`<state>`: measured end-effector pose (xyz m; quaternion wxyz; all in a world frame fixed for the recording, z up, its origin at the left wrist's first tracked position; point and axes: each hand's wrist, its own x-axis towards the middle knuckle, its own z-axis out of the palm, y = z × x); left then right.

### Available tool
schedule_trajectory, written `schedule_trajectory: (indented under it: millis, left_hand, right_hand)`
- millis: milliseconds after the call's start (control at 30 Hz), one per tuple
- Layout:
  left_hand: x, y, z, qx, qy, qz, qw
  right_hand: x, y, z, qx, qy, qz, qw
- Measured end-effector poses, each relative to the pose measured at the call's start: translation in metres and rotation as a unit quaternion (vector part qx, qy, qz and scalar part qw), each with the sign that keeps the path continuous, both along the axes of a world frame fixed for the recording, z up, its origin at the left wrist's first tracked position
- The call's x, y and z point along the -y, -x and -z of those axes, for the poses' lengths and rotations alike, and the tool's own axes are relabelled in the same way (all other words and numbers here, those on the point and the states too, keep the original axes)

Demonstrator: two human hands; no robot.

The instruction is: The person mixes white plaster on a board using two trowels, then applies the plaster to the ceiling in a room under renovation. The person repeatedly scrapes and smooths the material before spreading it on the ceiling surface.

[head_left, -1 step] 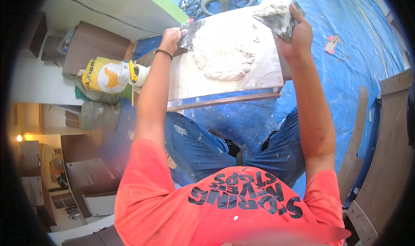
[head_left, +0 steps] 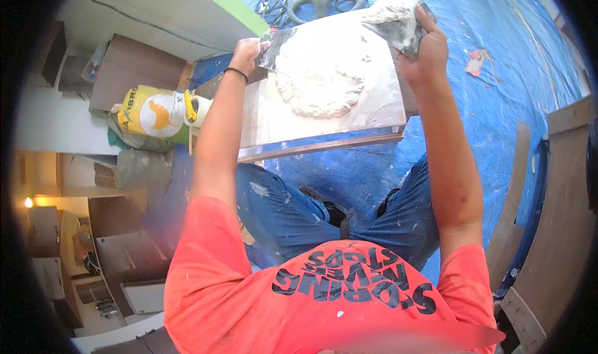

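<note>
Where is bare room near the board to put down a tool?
The blue sheet looks free right of the right forearm, between the reddish scrap and the brown strip, and between the board and the shoes. Crowded: the board's middle, under white paste, and its left side, by the yellow bag.

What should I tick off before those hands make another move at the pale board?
1. Left hand has hold of its dark flat tool: ok.
2. Right hand has hold of its dark plate: ok.
3. White paste on that plate: ok, a clump sits there.
4. White heap lies on the pale board: ok.
5. Heap smooth all over: not ok, its near edge looks lumpy.
6. Board fixed so it won't slide: cannot tell.
</note>
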<state>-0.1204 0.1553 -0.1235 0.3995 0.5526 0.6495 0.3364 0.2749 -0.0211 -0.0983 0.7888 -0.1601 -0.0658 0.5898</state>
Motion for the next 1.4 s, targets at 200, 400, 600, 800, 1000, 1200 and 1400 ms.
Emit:
schedule_trajectory:
  millis: [200, 400, 600, 800, 1000, 1200, 1400]
  left_hand:
    - [-0.081, -0.015, -0.012, -0.356, -0.05, 0.146, 0.922]
    - [-0.04, -0.065, -0.048, -0.193, -0.001, 0.103, 0.976]
    - [-0.047, -0.015, -0.019, -0.069, -0.007, 0.106, 0.992]
    - [-0.06, -0.058, -0.017, -0.155, 0.01, 0.143, 0.978]
    - [-0.07, -0.12, -0.023, -0.202, -0.088, 0.261, 0.94]
    - [-0.041, -0.209, -0.042, -0.292, -0.126, 0.484, 0.815]
    - [0.036, -0.223, -0.091, -0.4, -0.184, 0.567, 0.696]
  right_hand:
    - [0.0, -0.005, -0.008, -0.019, -0.017, -0.022, 0.999]
    - [-0.012, -0.028, 0.008, 0.003, -0.013, 0.014, 1.0]
    - [-0.013, -0.024, 0.007, 0.01, 0.005, 0.011, 1.0]
    - [-0.015, -0.022, 0.006, 0.002, -0.003, -0.002, 1.0]
    - [-0.016, -0.023, 0.007, 0.021, 0.0, 0.011, 1.0]
    - [-0.022, -0.026, 0.012, 0.03, -0.022, 0.012, 0.999]
    - [-0.022, -0.029, 0.012, 0.038, -0.003, 0.032, 0.999]
